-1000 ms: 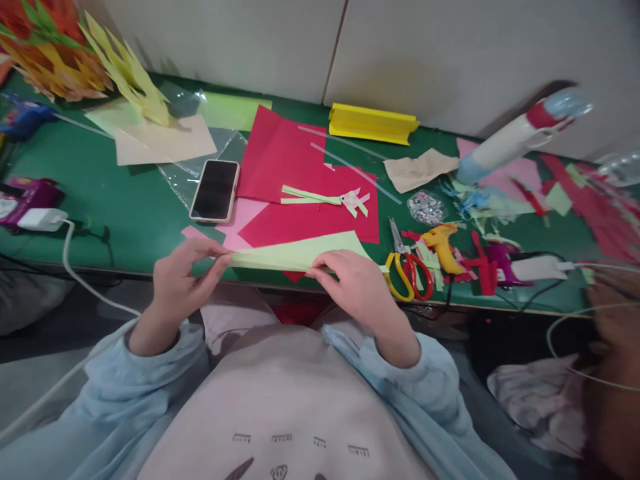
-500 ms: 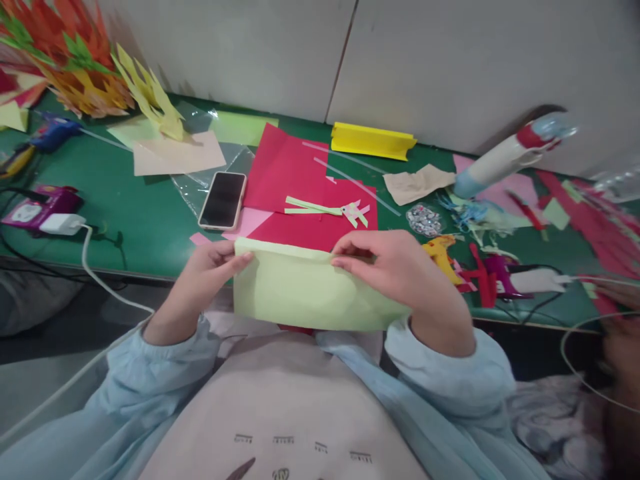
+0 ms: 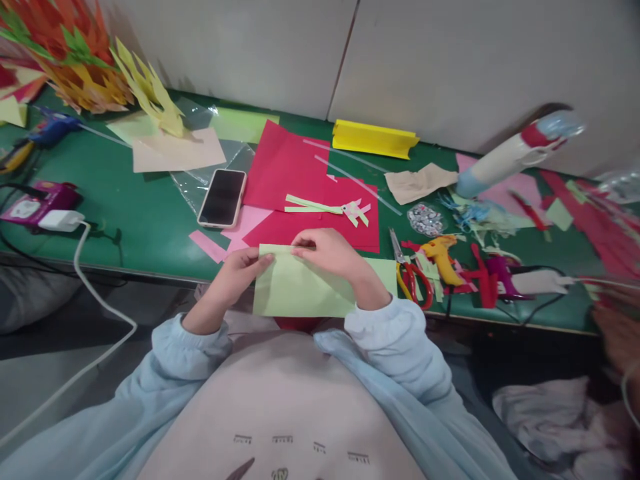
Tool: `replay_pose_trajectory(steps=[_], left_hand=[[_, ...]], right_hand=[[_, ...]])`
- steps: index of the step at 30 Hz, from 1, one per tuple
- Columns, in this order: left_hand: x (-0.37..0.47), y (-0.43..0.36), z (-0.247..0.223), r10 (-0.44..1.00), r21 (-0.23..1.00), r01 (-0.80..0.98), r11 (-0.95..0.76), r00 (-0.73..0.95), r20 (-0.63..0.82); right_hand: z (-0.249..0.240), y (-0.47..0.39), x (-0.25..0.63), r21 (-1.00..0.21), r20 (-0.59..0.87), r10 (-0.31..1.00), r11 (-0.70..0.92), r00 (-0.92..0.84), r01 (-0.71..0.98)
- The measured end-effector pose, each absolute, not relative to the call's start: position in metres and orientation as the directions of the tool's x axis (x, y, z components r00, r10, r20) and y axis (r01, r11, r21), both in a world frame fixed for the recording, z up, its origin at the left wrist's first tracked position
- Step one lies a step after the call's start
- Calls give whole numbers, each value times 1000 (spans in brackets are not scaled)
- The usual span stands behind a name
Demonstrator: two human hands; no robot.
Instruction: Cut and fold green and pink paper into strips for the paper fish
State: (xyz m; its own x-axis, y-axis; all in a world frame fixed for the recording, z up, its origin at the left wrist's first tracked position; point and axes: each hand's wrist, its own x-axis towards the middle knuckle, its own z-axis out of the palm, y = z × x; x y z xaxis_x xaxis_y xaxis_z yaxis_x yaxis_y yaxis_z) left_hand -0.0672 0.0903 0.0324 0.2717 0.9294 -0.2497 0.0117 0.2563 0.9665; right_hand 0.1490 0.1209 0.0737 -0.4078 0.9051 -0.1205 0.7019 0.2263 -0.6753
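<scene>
A light green sheet of paper is held across the table's front edge, its top edge folded over in a narrow strip near the fingers. My left hand pinches its upper left corner between thumb and fingers. Close by on the same top edge, my right hand pinches the paper, and its forearm covers part of the sheet. Just beyond lie red sheets with a small pink and green paper piece on them.
On the green table are a phone, scissors, a yellow glue gun, a bottle, a yellow holder and a white cable. Another person's hand is at the far right.
My right hand has slid left along the paper's top edge, closer to my left hand. The sheet and my left hand have shifted right. The scissors have come into sight.
</scene>
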Motion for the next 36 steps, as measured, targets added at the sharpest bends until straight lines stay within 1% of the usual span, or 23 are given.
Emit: replay_pose_trajectory(steps=[5,9,12,14,18,20,22,24,27,29,30,33,34,36], left_hand=[[-65,87,34,921,948,-27,316,249,-300],[-62,83,38,901,912,-72,405,201,-384],[-61,79,39,884,881,-99,463,127,-451],[-60,77,38,882,874,-121,470,111,-459],[-59,73,38,907,894,-153,420,106,-408],[-59,70,40,928,925,-103,365,114,-354],[-58,68,43,943,952,-29,306,144,-299],[-57,65,46,957,967,30,251,145,-253],[-57,63,50,981,978,135,157,92,-170],[-58,62,53,993,973,219,75,74,-93],[-59,61,54,996,965,257,40,64,-59],[-63,59,56,999,940,341,-33,37,22],[-65,58,57,998,927,372,-55,32,46],[-68,56,59,994,892,437,-111,40,104]], right_hand=[[66,114,137,-709,62,916,320,-396,628],[63,102,134,-660,161,905,395,-394,639],[62,92,133,-561,235,867,491,-440,667],[61,87,133,-462,270,832,553,-484,693],[62,78,133,-270,279,789,612,-548,744],[63,73,131,-221,294,776,623,-558,751],[63,69,130,-208,311,768,630,-560,748],[63,64,128,-230,318,767,632,-557,740],[66,58,128,-294,333,782,617,-527,730],[72,55,131,-378,343,795,604,-500,702],[76,55,133,-440,335,810,586,-480,680],[89,56,145,-649,236,880,458,-412,608],[93,58,150,-694,192,898,409,-395,593],[99,61,159,-747,115,918,332,-380,575]])
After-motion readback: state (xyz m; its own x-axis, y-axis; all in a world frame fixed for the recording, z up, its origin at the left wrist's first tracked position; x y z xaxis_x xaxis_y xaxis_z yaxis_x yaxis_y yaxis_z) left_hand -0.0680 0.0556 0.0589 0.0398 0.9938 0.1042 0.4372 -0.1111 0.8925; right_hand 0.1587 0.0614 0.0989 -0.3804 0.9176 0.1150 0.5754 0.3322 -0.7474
